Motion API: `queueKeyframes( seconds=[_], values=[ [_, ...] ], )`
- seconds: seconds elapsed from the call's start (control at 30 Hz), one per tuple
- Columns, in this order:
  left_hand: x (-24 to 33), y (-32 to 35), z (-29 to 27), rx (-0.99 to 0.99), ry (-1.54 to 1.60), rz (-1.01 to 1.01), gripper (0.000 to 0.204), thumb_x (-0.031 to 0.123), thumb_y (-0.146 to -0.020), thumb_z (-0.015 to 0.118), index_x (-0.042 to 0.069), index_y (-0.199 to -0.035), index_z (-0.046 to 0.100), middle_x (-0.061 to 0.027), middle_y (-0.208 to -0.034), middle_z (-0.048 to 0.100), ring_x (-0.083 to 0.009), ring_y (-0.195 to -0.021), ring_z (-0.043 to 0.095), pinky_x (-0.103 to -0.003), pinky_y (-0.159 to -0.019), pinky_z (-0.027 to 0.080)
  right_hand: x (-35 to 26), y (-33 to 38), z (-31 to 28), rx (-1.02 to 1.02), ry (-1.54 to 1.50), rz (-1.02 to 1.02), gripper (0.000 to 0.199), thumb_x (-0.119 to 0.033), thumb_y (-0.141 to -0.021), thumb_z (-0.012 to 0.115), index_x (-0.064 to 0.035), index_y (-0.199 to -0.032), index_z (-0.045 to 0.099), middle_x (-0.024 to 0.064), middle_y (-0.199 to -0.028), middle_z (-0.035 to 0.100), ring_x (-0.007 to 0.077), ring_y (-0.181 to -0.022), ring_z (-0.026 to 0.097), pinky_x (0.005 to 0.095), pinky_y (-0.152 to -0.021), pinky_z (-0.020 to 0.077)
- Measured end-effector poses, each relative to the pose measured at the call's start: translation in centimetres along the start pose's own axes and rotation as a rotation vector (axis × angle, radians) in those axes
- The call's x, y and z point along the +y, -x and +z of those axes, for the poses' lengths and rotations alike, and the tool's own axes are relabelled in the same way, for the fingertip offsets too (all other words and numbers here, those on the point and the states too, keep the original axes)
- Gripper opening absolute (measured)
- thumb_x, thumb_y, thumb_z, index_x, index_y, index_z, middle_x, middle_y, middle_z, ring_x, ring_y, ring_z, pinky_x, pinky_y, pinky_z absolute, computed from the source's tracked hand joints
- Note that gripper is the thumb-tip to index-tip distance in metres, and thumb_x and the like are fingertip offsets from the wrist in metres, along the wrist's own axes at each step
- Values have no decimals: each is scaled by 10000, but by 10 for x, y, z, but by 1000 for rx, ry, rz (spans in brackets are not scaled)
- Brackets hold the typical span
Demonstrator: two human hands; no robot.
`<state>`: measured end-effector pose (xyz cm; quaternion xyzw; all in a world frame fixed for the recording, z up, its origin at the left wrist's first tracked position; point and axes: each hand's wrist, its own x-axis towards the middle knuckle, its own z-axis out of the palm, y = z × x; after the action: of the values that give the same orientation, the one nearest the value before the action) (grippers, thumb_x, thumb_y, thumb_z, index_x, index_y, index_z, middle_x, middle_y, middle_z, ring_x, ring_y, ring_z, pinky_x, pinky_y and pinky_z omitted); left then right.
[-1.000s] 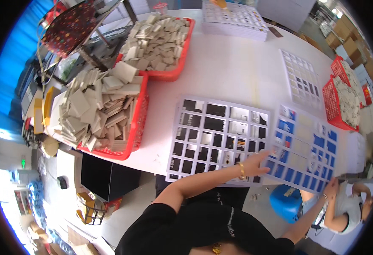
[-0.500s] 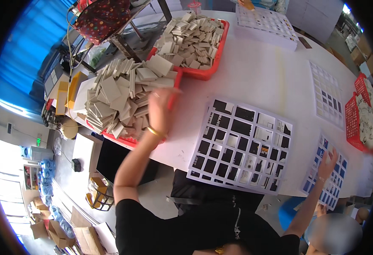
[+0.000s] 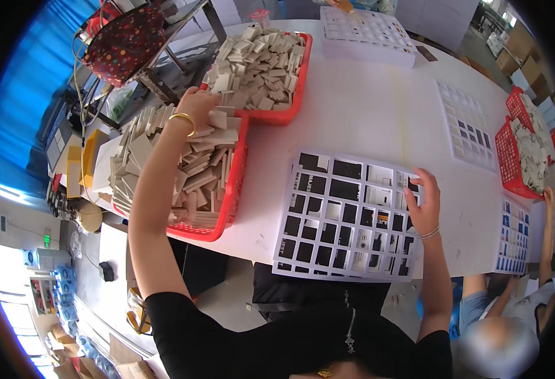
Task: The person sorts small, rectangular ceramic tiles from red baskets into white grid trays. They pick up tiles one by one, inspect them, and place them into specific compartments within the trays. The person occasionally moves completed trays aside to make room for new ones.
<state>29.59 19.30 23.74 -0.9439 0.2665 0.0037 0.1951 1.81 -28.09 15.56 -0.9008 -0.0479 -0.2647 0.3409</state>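
My left hand [image 3: 195,106] is over the far part of a red basket [image 3: 242,165] heaped with flat off-white blocks [image 3: 196,174]. Its fingers are bent together among the blocks; their tips are partly hidden, so what they grip cannot be made out. In front of me lies a white gridded tray [image 3: 303,262], its cells holding black, white and printed pieces [image 3: 344,189]. My right hand [image 3: 424,201] is at the tray's far right side, fingers spread, thumb and fingertips close to the edge cells, with nothing visible in them.
A second red basket [image 3: 296,95] of blocks adjoins the first. More gridded trays stand at the far side [image 3: 369,38], right [image 3: 464,126] and near right [image 3: 513,237]. A co-worker's hand [image 3: 548,197] is beside a red basket [image 3: 511,151] at the right. A patterned bag [image 3: 122,47] sits far left.
My left hand has gone from the basket's right rim to its far part. My right hand has come left from the blue-celled tray to the tray before me. That blue-celled tray now sits farther right.
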Motion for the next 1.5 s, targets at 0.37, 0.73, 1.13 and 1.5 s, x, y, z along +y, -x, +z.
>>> queueKeyframes(
  seconds=[0.37, 0.73, 1.13, 1.5],
  values=[
    [41, 45, -79, 287, 577, 76, 400, 120, -707, 736, 95, -1047, 526, -100, -903, 643, -302, -840, 615, -382, -759, 470, -8, 6, 35, -117, -212, 63, 439, -90, -775, 692, -50, -1181, 529, 90, -1092, 605, 177, -869, 610, 323, -794, 469],
    [262, 8, -39, -2, 1961, 378, 208, 143, -886, 638, 7, -989, 521, -50, -856, 632, -96, -794, 589, -251, -699, 477, -55, -34, 68, -317, -914, 262, 753, -7, -770, 703, -19, -1375, 255, 96, -1161, 547, 124, -932, 595, 230, -695, 505],
    [300, -19, 15, 166, 2150, -149, 213, 238, -917, 572, 39, -976, 621, -1, -777, 613, -67, -686, 529, -226, -629, 424, -12, -29, 56, -187, -682, 443, 625, -30, -779, 660, -109, -1323, 364, 90, -908, 658, 102, -681, 615, 238, -516, 494],
    [320, -33, 60, 102, 833, 387, 145, 210, -843, 596, 150, -940, 684, -49, -864, 624, -257, -813, 613, -374, -696, 483, 56, -15, 79, 214, -651, 462, 333, -107, -855, 627, 2, -1112, 446, 89, -898, 624, 89, -715, 586, 217, -593, 456]
  ],
)
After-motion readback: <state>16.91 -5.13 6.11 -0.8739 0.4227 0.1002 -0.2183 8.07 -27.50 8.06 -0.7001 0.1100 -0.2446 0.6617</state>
